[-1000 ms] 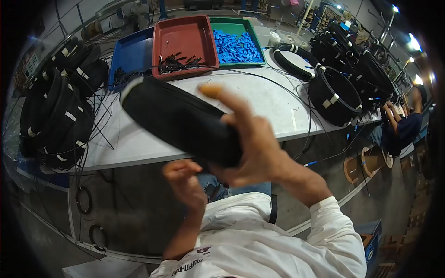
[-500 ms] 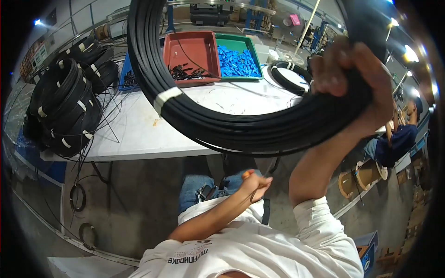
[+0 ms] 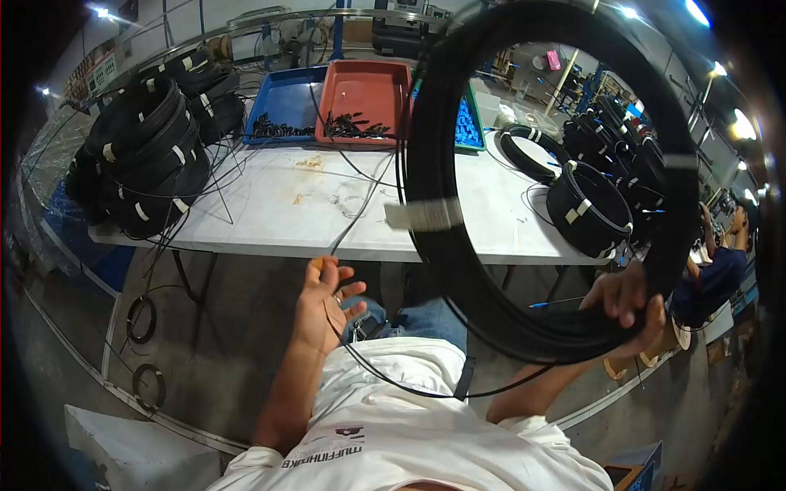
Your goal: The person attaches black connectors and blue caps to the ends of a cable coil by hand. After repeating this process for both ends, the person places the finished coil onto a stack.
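Note:
A large coil of black cable (image 3: 438, 164) hangs upright on the right, bound with pale tape. My right hand (image 3: 626, 307) grips its lower right part, fingers wrapped round the strands. On the left, my left hand (image 3: 323, 303) pinches a thin black cable (image 3: 364, 204) between thumb and index finger, the other fingers spread apart. That cable rises over the front edge of the white table (image 3: 278, 196). A loose strand (image 3: 409, 391) curves from below my left hand towards the coil. Near the coil's bottom, a blue-tipped cable end (image 3: 540, 305) sticks out.
Stacked black coils (image 3: 143, 155) stand on the table's left. Blue (image 3: 282, 86), red (image 3: 364, 86) and green (image 3: 481, 147) trays with small parts line the back. More coils (image 3: 585, 209) stand at the right. A person (image 3: 716, 278) works at far right; small coils (image 3: 142, 319) hang lower left.
The coil has moved right and now shows as a nearly full ring, with my right hand lower. My left hand has moved left and up and now pinches a thin cable.

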### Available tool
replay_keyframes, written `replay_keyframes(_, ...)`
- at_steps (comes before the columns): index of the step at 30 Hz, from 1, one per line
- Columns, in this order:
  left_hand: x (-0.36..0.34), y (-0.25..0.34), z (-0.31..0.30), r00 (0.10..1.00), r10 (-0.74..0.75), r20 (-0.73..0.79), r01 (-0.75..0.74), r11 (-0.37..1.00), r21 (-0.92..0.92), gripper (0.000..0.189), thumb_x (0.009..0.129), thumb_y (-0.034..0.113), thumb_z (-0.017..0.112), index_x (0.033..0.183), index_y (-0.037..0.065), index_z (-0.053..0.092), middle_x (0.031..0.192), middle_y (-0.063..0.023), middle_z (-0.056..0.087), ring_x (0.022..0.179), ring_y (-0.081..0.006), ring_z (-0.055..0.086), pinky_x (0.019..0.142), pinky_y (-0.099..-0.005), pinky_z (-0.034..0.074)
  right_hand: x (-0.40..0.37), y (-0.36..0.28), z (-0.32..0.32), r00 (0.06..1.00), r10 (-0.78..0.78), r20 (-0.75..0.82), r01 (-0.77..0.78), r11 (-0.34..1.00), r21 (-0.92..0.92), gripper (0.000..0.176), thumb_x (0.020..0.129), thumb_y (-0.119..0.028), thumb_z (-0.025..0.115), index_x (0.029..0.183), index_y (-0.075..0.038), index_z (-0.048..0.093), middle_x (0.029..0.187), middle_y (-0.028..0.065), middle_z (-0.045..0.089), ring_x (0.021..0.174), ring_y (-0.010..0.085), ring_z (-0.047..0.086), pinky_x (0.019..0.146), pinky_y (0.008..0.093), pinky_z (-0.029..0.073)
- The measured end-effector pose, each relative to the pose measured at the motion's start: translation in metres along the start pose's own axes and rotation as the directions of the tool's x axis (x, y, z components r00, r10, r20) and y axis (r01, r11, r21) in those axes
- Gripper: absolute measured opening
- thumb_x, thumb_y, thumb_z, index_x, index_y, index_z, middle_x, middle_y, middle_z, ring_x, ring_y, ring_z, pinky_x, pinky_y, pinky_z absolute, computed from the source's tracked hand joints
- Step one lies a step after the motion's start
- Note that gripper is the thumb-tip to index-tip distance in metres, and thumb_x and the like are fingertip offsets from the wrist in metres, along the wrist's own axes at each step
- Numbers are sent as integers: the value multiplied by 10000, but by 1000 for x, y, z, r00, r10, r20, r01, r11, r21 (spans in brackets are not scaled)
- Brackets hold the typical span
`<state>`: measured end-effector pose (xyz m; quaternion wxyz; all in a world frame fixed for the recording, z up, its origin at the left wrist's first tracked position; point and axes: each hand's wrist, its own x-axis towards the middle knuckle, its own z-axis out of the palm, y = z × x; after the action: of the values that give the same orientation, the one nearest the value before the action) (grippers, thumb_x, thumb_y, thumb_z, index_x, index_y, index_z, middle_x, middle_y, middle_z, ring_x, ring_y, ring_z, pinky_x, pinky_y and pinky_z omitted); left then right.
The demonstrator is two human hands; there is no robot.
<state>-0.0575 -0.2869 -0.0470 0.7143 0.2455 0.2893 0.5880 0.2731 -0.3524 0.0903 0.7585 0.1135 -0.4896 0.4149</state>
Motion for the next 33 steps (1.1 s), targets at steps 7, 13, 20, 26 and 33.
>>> replay_keyframes(7,49,64,14,992,124,29,-76,396,915,692,863,368,760,1335,163,297,1053,-105,593,762,-179,632,712,-298,485,-66,26,-34,951,198,-239,-118,944,309,220,942,-236,514,894,-34,445,694,105,534,645,218,529,836,323,512)
replay_keyframes(13,92,97,1,974,-227,1,-13,-52,999,535,923,61,618,1326,89,268,760,-133,646,655,-188,651,556,-356,482,-77,82,-57,772,243,-587,-114,962,249,228,859,-246,550,759,-61,463,590,69,491,572,197,489,668,280,521)
replay_keyframes(20,137,86,-15,985,-129,-117,81,-255,963,660,976,524,519,1360,63,246,1134,-350,585,1103,-506,582,962,-497,450,-109,121,-102,570,279,-773,-236,957,171,225,838,-281,533,737,-83,497,579,58,507,551,190,477,512,304,488)
replay_keyframes(26,146,79,4,999,-18,43,-47,-362,931,1027,792,817,516,1436,50,288,1371,-356,427,1276,-519,456,1050,-541,397,-121,144,-90,487,303,-819,-311,937,161,274,889,-320,563,780,-77,497,646,54,515,669,186,518,659,286,491)
replay_keyframes(33,173,85,37,996,-84,-36,1,-382,924,931,791,533,755,1457,85,281,1377,-304,462,1302,-468,447,1096,-491,358,-146,196,-14,332,491,-806,-496,817,294,572,951,-285,663,1377,-237,283,1163,74,587,1088,208,596,941,337,472)
